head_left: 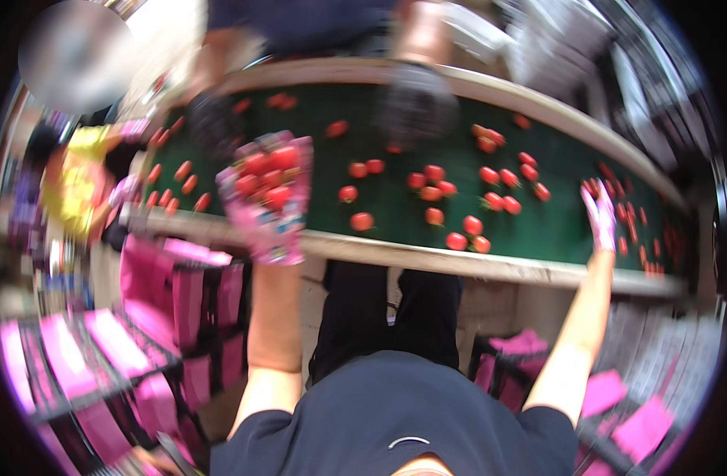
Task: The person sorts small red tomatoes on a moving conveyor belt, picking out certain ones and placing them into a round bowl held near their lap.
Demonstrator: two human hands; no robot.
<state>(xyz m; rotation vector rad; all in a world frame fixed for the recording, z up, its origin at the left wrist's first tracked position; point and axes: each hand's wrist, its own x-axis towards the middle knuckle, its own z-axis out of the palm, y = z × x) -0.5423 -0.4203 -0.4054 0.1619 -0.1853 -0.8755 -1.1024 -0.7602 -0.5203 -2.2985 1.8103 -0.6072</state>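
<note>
Over the near left edge of a green-topped table [324,198], my left hand [268,238] holds a heap of small red tomatoes [270,176]. Pink patterned material wraps around the hand and heap; blur hides whether all of it is glove. My right hand [600,214], in a pale pink glove, reaches over the table's right part. Its thumb and fingers close around a red tomato [593,187], blurred at the fingertips. Loose tomatoes [502,178] lie scattered between my hands, some in small clusters. More tomatoes [633,222] lie just right of my right hand.
Across the table, a co-worker's dark-gloved hands [415,103] hover over the surface. A person in yellow [78,186] is at the far left. Black-and-pink crates [185,293] stand below left, others [514,361] below right. A raised pale rim [427,258] borders the table.
</note>
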